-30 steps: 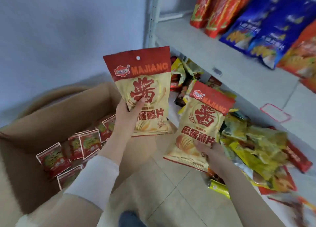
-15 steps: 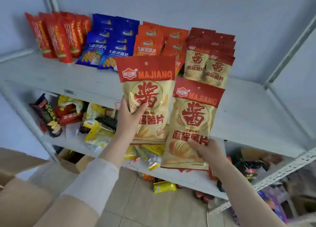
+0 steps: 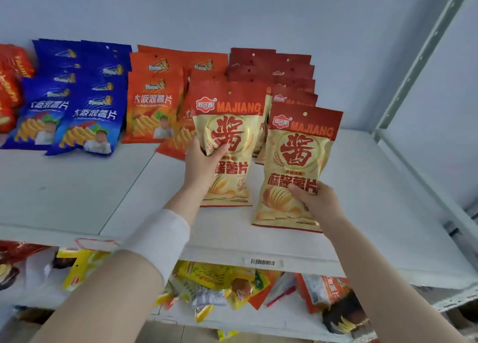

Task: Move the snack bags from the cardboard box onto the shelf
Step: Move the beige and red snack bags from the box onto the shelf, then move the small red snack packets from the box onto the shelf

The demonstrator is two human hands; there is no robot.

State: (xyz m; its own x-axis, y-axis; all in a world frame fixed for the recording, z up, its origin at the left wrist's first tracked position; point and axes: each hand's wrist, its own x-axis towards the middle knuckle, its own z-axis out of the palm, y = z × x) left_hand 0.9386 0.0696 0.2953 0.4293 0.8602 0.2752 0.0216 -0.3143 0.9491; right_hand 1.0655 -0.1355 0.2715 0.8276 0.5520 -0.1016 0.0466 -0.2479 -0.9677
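The shelf [image 3: 77,187] already carries rows of bags [image 3: 271,66] at its back, and the left hand [image 3: 204,161] and right hand [image 3: 319,200] each pinch 1 more in their grip, left bag [image 3: 232,120] and right bag [image 3: 300,146], upright over it and not yet let go, with the box out of view.

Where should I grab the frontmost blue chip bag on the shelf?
Pinch the frontmost blue bag at its bottom edge, coming from the shelf's open front. It lies topmost on its stack, that edge faces bare shelf, and orange bags crowd its right side.
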